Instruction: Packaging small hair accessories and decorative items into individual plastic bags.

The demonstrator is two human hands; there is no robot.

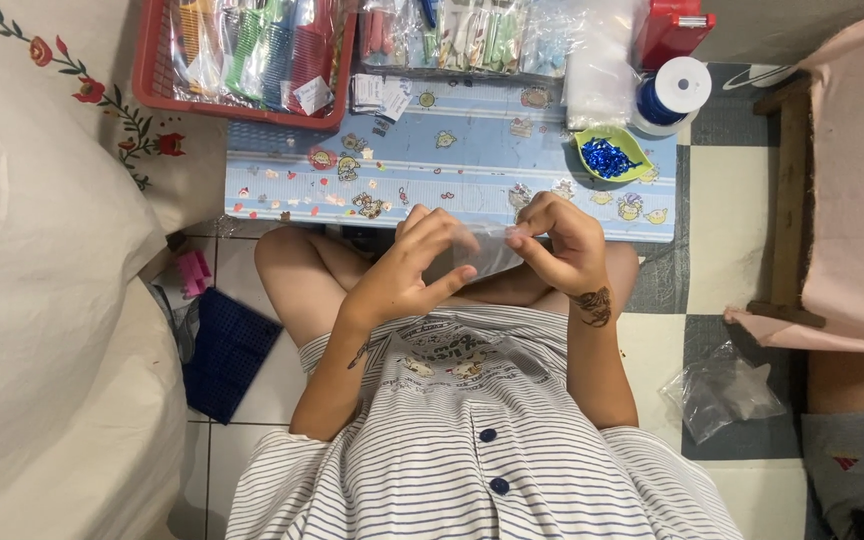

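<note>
Pinching a small clear plastic bag [487, 248] between them, the fingers of the left hand [414, 265] and right hand [562, 243] close on its edges, just below the low blue patterned table [472, 150], near its green dish of blue ribbon bits [608, 156].

We hold small clear plastic bag [487, 248] between both hands, above lap, at near edge of low blue table. Red basket [147, 70] at table's far left: combs in clear wrappers [252, 50], green, red, orange, with white paper label [310, 95]. Beside basket, small white cards [377, 93] in loose heap. Far edge: row of clear packets [462, 35] with pastel contents. Stack of clear bags [597, 60] right of them. Crumpled clear bag [722, 388] on checkered floor, right of us.
</note>
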